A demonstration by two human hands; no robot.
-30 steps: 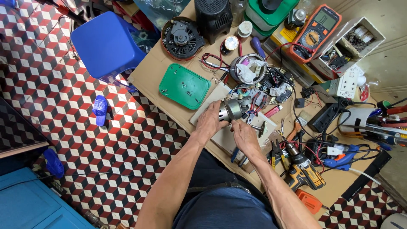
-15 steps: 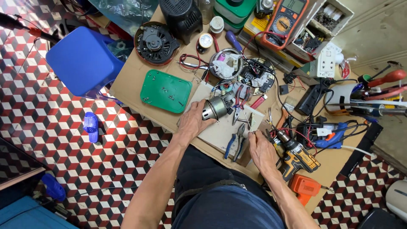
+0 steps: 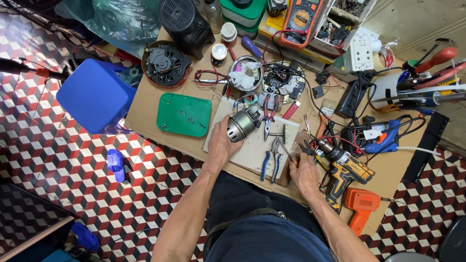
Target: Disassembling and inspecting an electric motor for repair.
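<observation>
Careful: your left hand (image 3: pixel 222 141) only cups the round motor (image 3: pixel 241 126); your right hand (image 3: pixel 303 170), fingers curled, gropes at four o'clock, so the blue-handled pliers (image 3: pixel 271 160) may snag.

Orange multimeter (image 3: pixel 302 20), grey screen, top centre; yellow label beneath it.

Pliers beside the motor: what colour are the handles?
Blue, on the pliers lying between both hands, head view.

Right hand (image 3: pixel 305 173) left motor (image 3: pixel 241 126), now beside drill (image 3: pixel 342 167).
</observation>
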